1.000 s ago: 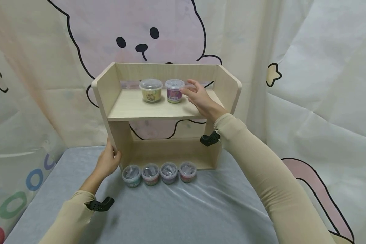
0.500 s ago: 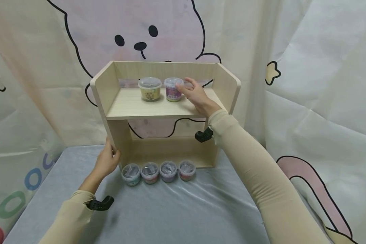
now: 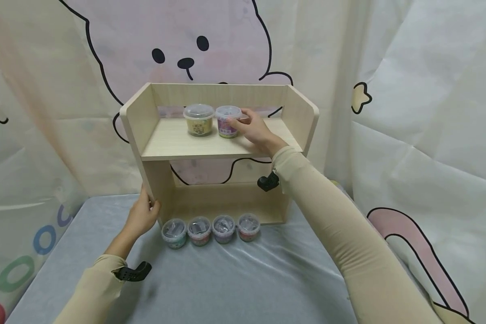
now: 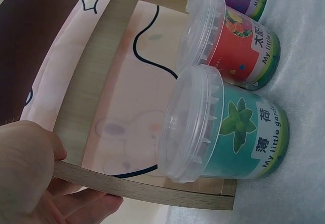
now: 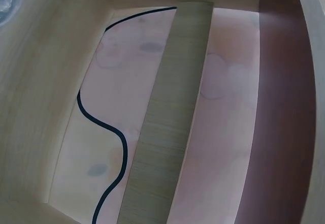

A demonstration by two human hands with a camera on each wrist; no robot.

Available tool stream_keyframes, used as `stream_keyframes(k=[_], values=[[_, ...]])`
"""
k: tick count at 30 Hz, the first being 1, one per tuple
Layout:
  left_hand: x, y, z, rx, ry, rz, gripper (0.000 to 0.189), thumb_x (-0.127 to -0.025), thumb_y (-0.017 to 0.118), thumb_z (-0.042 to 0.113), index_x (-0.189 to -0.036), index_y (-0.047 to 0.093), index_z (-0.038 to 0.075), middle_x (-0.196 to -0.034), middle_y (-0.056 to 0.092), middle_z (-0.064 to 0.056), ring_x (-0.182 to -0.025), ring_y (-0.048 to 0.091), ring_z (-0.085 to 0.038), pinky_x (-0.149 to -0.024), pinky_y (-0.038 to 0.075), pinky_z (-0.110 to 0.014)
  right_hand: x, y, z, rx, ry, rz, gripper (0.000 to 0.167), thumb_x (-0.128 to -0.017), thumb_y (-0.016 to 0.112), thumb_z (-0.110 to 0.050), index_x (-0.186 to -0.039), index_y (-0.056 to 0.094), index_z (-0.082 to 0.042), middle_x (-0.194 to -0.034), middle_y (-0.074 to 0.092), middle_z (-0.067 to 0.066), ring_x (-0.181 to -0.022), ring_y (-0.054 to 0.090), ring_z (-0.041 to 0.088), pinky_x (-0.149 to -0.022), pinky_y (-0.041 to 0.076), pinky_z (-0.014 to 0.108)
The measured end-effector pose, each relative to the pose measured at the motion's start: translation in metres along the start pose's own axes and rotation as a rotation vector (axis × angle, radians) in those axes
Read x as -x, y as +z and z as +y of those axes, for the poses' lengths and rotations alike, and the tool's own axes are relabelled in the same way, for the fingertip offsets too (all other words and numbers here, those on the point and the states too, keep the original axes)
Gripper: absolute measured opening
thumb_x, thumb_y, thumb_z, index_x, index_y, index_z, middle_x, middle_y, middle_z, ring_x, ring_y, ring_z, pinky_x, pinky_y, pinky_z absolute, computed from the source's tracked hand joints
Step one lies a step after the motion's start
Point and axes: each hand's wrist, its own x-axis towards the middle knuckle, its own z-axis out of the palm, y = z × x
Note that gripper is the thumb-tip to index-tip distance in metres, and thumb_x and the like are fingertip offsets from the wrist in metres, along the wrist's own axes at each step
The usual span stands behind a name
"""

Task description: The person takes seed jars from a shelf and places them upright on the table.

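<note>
A pale wooden two-tier shelf (image 3: 162,146) stands at the back of the table. My left hand (image 3: 142,215) grips its left side panel; in the left wrist view the thumb and fingers lie on either side of the panel edge (image 4: 152,192). On the upper board, my right hand (image 3: 256,130) holds a purple-labelled lidded tub (image 3: 224,128) from its right side, thumb across the front. Close to its left sits a yellow-labelled lidded tub (image 3: 200,126). The right wrist view shows the shelf's lower compartment, without the hand.
Several lidded tubs stand in a row before the shelf, among them a teal mint-leaf tub (image 4: 244,132) and a red flower-labelled tub (image 4: 238,46). A blue-grey cloth (image 3: 227,283) covers the table. Printed curtains (image 3: 421,112) hang behind and at the sides.
My right hand has moved left and come further round the purple-labelled tub, which has shifted slightly left toward the yellow one. The left hand stays on the panel.
</note>
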Motion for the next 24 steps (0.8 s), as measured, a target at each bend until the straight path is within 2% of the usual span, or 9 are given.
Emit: stream_keyframes(k=[3, 8, 13, 18, 24], values=[[0.001, -0.001, 0.001, -0.003, -0.006, 0.005, 0.067, -0.1, 0.046, 0.009, -0.157, 0.01, 0.005, -0.134, 0.053, -0.043, -0.114, 0.063, -0.056, -0.091, 0.053, -0.064, -0.003, 0.003, 0.001, 0.0, -0.021, 0.006, 0.067, -0.1, 0.061, -0.037, -0.156, 0.035, -0.011, -0.154, 0.047, 0.017, -0.146, 0.043, 0.027, -0.122, 0.035, 0.039], [0.002, -0.001, 0.001, -0.015, -0.014, 0.004, 0.069, -0.1, 0.046, 0.01, -0.158, 0.008, 0.006, -0.134, 0.054, -0.042, -0.114, 0.063, -0.055, -0.092, 0.052, -0.065, -0.004, 0.003, 0.003, -0.013, -0.023, 0.009, 0.065, -0.101, 0.061, -0.034, -0.155, 0.035, -0.009, -0.157, 0.045, 0.015, -0.148, 0.041, 0.026, -0.123, 0.033, 0.038], [0.002, 0.0, 0.0, -0.023, -0.016, 0.006, 0.069, -0.1, 0.045, 0.01, -0.159, 0.008, 0.006, -0.133, 0.055, -0.042, -0.114, 0.063, -0.056, -0.092, 0.052, -0.065, -0.001, 0.005, 0.0, -0.053, 0.0, -0.007, 0.065, -0.099, 0.064, -0.033, -0.153, 0.036, -0.009, -0.157, 0.046, 0.013, -0.149, 0.041, 0.024, -0.125, 0.03, 0.039], [0.002, 0.0, -0.001, -0.018, -0.012, -0.004, 0.066, -0.101, 0.045, 0.01, -0.157, 0.01, 0.005, -0.134, 0.054, -0.042, -0.114, 0.063, -0.055, -0.091, 0.053, -0.064, 0.007, -0.003, -0.003, -0.083, 0.037, 0.0, 0.067, -0.098, 0.066, -0.034, -0.155, 0.037, -0.013, -0.156, 0.048, 0.012, -0.147, 0.043, 0.024, -0.126, 0.027, 0.042], [0.001, 0.0, 0.0, -0.011, -0.012, -0.011, 0.069, -0.101, 0.045, 0.009, -0.158, 0.007, 0.006, -0.134, 0.054, -0.042, -0.115, 0.062, -0.056, -0.091, 0.053, -0.064, 0.02, -0.015, -0.007, -0.195, 0.018, -0.016, 0.068, -0.1, 0.063, -0.03, -0.157, 0.032, -0.009, -0.155, 0.047, 0.015, -0.141, 0.049, 0.028, -0.118, 0.04, 0.045]])
